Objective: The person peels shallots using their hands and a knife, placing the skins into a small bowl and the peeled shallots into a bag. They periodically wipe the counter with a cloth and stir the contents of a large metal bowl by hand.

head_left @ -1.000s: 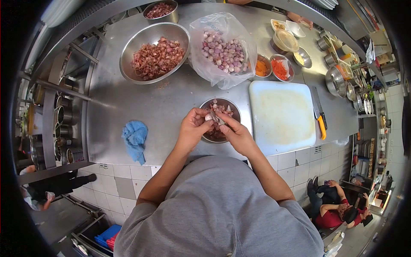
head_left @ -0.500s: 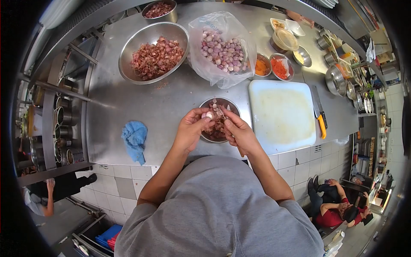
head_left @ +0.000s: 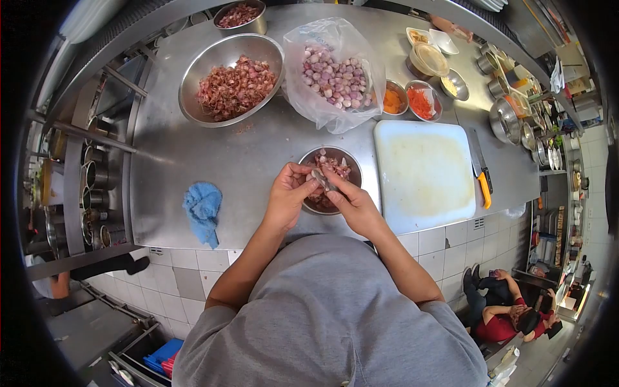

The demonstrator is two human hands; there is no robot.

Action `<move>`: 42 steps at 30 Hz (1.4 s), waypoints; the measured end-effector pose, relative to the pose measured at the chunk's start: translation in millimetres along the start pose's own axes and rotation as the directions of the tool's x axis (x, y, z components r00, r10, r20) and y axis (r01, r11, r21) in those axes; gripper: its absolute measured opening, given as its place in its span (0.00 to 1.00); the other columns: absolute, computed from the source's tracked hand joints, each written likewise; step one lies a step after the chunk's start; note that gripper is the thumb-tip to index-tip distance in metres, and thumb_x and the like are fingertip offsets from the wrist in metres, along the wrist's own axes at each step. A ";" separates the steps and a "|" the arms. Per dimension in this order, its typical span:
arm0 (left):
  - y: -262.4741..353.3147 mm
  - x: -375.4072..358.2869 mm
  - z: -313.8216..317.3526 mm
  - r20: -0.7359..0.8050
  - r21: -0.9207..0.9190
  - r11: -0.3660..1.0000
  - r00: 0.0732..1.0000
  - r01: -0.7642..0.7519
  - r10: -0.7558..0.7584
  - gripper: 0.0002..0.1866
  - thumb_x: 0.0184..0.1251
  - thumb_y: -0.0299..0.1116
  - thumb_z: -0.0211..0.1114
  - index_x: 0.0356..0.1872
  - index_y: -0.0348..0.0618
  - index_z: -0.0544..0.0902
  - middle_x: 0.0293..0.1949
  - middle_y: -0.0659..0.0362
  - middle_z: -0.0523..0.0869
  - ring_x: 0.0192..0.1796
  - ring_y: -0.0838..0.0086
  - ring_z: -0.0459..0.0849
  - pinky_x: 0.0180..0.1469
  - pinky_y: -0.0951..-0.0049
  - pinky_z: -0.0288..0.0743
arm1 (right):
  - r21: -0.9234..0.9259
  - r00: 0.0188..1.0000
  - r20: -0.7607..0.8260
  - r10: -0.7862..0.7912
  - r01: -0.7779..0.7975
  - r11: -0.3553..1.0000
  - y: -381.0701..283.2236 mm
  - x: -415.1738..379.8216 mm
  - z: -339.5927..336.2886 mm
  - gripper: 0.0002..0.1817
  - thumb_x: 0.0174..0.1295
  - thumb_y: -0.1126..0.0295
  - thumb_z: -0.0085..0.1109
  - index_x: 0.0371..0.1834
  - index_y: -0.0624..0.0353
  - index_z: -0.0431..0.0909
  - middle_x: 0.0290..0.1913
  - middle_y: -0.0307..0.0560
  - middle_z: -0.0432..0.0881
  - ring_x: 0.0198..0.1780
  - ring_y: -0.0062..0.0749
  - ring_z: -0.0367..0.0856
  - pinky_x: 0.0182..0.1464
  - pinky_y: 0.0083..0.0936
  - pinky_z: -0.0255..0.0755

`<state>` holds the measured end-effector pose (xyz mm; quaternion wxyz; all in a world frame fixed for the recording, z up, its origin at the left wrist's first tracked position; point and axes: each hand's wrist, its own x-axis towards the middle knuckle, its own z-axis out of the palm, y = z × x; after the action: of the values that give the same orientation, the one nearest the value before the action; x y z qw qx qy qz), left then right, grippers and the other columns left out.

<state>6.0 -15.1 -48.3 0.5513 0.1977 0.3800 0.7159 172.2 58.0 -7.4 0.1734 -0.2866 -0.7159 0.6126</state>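
Observation:
My left hand (head_left: 289, 191) pinches a small pale shallot (head_left: 314, 175) over the near steel bowl (head_left: 356, 169). Close against it, my right hand (head_left: 351, 203) is closed on a small knife (head_left: 327, 183), whose blade lies by the shallot; its handle is hidden by the fingers. Reddish skins and pieces (head_left: 338, 166) lie in this bowl under both hands. Beyond stands a clear plastic bag (head_left: 300, 97) of purple-white shallots (head_left: 335, 76). To its left a large steel bowl (head_left: 187, 97) holds a heap of reddish-brown skins (head_left: 237, 88).
A white cutting board (head_left: 425, 174) lies at right, beside a yellow-handled knife (head_left: 483, 187) and a black-handled one. A blue cloth (head_left: 203, 209) is at left. Small bowls of orange and red food (head_left: 423, 102) stand behind the board. People are seated at lower right (head_left: 503, 322).
My right hand has turned, and the knife with it, its blade now close to the shallot. The person at the lower left has shifted, mostly out of view.

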 end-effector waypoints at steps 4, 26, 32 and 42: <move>-4.0 1.1 -1.3 -0.005 -0.010 1.000 1.000 0.005 -0.005 0.10 0.68 0.18 0.62 0.45 0.40 0.74 0.46 0.58 0.82 0.48 0.76 0.83 0.49 0.74 0.83 | 0.069 0.996 -0.067 0.060 -0.055 0.996 9.1 0.2 3.7 0.25 0.75 0.66 0.51 0.74 0.52 0.66 0.55 0.44 0.83 0.54 0.29 0.81 0.57 0.23 0.73; 0.1 3.0 -0.3 -0.029 0.008 0.996 0.996 0.085 -0.085 0.13 0.69 0.20 0.58 0.51 0.41 0.72 0.46 0.56 0.82 0.46 0.74 0.84 0.48 0.72 0.82 | -0.108 0.999 0.001 -0.043 0.043 0.993 -0.5 1.5 -0.8 0.29 0.73 0.66 0.52 0.77 0.52 0.59 0.70 0.55 0.71 0.70 0.42 0.70 0.70 0.30 0.61; -5.9 0.7 -3.4 -0.010 0.099 0.994 0.999 0.034 -0.034 0.12 0.68 0.17 0.59 0.48 0.40 0.71 0.45 0.56 0.80 0.47 0.75 0.83 0.51 0.71 0.83 | -0.128 0.999 -0.017 0.032 -0.034 0.991 -3.8 1.0 -1.0 0.24 0.73 0.67 0.52 0.71 0.54 0.68 0.67 0.52 0.75 0.68 0.41 0.74 0.68 0.30 0.65; 0.9 2.5 -3.8 0.013 -0.180 0.972 0.988 0.153 -0.153 0.14 0.71 0.22 0.57 0.55 0.40 0.70 0.51 0.53 0.80 0.50 0.65 0.85 0.56 0.64 0.82 | 0.357 0.907 -0.064 0.415 -0.368 0.858 4.5 4.0 -4.6 0.26 0.74 0.69 0.51 0.74 0.55 0.64 0.64 0.48 0.76 0.62 0.30 0.74 0.65 0.23 0.64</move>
<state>1.9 -14.0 -50.3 0.6202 0.1170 0.3280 0.7029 172.7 64.5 -11.4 0.1406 -0.4342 -0.5131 0.7270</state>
